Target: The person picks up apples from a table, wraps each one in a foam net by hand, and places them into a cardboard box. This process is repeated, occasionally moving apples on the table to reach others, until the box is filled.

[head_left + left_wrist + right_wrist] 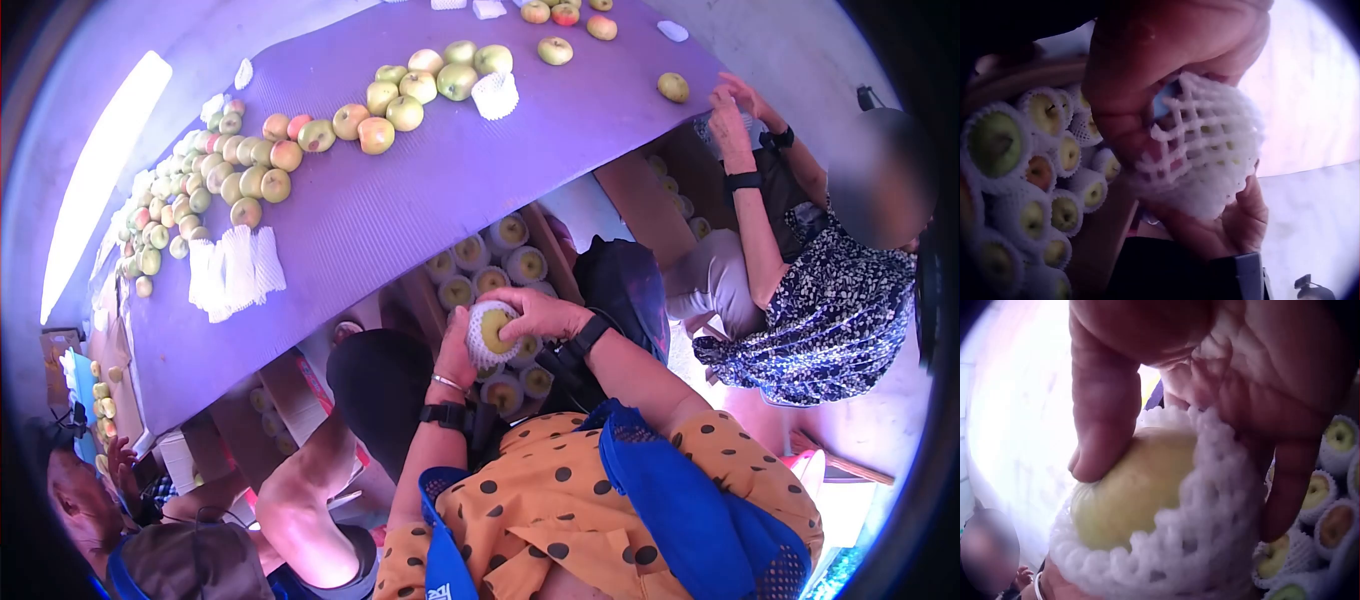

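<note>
In the head view, a yellow-green apple [495, 328] in a white foam net sleeve is held between both hands above a box of apples. My left hand [455, 348] grips the sleeved fruit from its left side. From the other side my right hand [548, 312] holds it, thumb on the bare skin. The right wrist view shows that thumb [1107, 437] pressing the apple's exposed part, while the foam net [1216, 506] wraps the rest. White mesh [1210, 144] covers most of the fruit in the left wrist view, with the fingers partly hidden behind it.
Below the hands stands a cardboard box [553, 240] of sleeved apples. Loose apples [375, 135] and foam sleeves [238, 272] lie on the purple table [400, 215]. One person [820, 300] sits at the right, another [195, 550] at the lower left.
</note>
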A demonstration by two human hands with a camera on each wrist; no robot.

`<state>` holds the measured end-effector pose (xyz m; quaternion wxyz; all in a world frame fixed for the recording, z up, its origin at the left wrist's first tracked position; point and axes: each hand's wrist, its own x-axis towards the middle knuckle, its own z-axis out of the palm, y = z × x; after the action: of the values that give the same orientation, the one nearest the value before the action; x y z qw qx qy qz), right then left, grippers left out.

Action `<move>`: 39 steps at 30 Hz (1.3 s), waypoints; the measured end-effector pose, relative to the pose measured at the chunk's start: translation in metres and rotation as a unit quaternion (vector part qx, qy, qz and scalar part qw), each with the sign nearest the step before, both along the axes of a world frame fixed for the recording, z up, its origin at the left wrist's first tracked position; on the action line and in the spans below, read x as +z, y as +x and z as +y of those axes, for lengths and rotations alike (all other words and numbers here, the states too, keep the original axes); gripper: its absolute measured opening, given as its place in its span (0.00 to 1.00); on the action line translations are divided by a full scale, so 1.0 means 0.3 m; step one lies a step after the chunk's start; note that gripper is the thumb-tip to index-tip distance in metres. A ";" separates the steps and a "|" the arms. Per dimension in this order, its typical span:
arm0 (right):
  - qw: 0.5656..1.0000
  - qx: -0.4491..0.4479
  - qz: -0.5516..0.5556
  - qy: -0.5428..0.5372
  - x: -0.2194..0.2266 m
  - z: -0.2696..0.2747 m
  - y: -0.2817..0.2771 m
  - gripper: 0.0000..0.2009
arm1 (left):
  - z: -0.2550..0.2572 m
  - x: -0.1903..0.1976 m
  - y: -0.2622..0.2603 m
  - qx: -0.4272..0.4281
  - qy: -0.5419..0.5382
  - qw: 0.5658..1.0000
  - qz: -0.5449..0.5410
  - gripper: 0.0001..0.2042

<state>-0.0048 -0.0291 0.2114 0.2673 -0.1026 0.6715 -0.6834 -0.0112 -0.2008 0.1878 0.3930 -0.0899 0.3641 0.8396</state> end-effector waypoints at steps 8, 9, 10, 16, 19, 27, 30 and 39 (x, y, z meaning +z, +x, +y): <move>0.907 -0.390 -0.089 -0.128 -0.123 0.071 -0.083 0.24 | -0.079 -0.103 -0.035 0.270 -0.277 0.920 -0.069 0.29; 0.901 -0.423 -0.080 -0.054 -0.136 0.079 -0.089 0.25 | -0.080 -0.104 -0.037 0.270 -0.276 0.920 -0.070 0.29; 0.905 -0.419 -0.078 -0.001 -0.169 0.079 -0.098 0.26 | -0.077 -0.107 -0.038 0.279 -0.293 0.912 -0.068 0.27; 0.909 -0.333 -0.071 0.242 -0.249 0.036 -0.108 0.26 | -0.064 -0.170 -0.034 0.244 -0.286 0.925 -0.066 0.19; 0.909 -0.263 -0.064 0.317 -0.281 0.030 -0.104 0.28 | -0.057 -0.153 -0.036 0.240 -0.290 0.924 -0.072 0.17; 0.937 -0.206 -0.101 0.262 -0.510 0.002 -0.087 0.31 | -0.033 -0.150 -0.044 0.241 -0.305 0.920 -0.054 0.16; 0.954 -0.118 -0.091 0.259 -0.541 -0.001 -0.085 0.32 | -0.028 -0.139 -0.047 0.238 -0.314 0.918 -0.049 0.16; 0.879 -0.075 0.009 0.470 -0.474 -0.022 -0.084 0.30 | -0.031 -0.164 -0.046 0.228 -0.317 0.920 -0.036 0.16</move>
<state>-0.0299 -0.0357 0.0691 0.2264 0.0797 0.9219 -0.3041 -0.0250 -0.2102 0.1386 0.1549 -0.3204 0.5667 0.7431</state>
